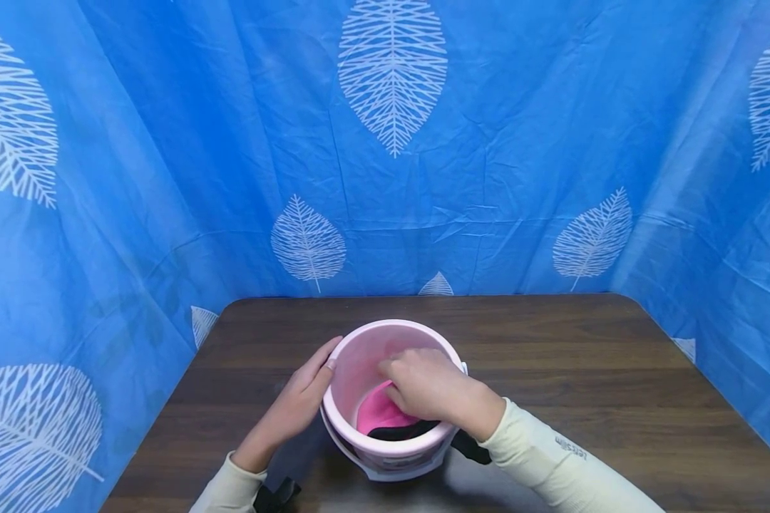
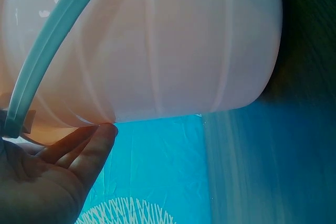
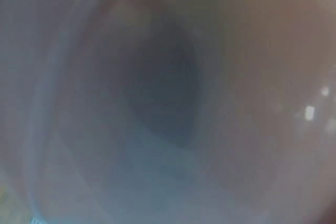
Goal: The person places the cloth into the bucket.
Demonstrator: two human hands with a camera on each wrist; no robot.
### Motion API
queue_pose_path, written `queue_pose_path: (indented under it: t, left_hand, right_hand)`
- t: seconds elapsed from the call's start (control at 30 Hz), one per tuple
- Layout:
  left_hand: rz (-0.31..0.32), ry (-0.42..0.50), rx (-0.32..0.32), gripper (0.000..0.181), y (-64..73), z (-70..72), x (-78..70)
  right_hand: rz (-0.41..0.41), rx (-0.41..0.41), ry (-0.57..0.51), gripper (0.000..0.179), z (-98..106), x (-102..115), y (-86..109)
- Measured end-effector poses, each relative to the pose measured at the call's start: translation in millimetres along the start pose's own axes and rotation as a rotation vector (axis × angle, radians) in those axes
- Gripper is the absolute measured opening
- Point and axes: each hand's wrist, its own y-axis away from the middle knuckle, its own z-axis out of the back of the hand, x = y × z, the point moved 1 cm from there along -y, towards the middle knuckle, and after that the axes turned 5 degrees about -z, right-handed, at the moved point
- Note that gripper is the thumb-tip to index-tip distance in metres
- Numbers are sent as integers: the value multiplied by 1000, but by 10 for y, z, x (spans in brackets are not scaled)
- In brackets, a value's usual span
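Observation:
A pale pink bucket (image 1: 345,399) stands upright near the front middle of the table. My left hand (image 1: 301,396) grips its left side, with the thumb at the rim and the fingers along the outer wall. In the left wrist view, those fingers (image 2: 94,153) lie against the bucket wall (image 2: 173,45), below its light handle (image 2: 50,40). My right hand (image 1: 426,385) reaches inside, fingers curled downward beside a bright pink cloth-like piece (image 1: 377,413). A black piece (image 1: 398,432) lies at the front inside. The right fingertips are hidden, so I cannot tell what they hold.
The dark wooden table (image 1: 584,370) extends on both sides of the bucket. A blue curtain (image 1: 500,142) with white leaf prints hangs behind and at the sides. The right wrist view is blurred, filled by the close bucket wall (image 3: 252,129).

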Motion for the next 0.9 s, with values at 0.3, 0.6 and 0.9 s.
queue_pose_path:
  t: [0.3, 0.6, 0.9]
  left_hand:
    - [15, 5, 1, 52, -1, -7, -13]
    - [27, -7, 2, 54, 21, -13, -46]
    - [40, -22, 1, 55, 11, 2, -42]
  right_hand:
    - [49, -67, -31, 6, 71, -12, 88]
    - [44, -94, -45, 16, 141, -63, 166]
    - [34, -152, -36, 28, 146, -144, 237]
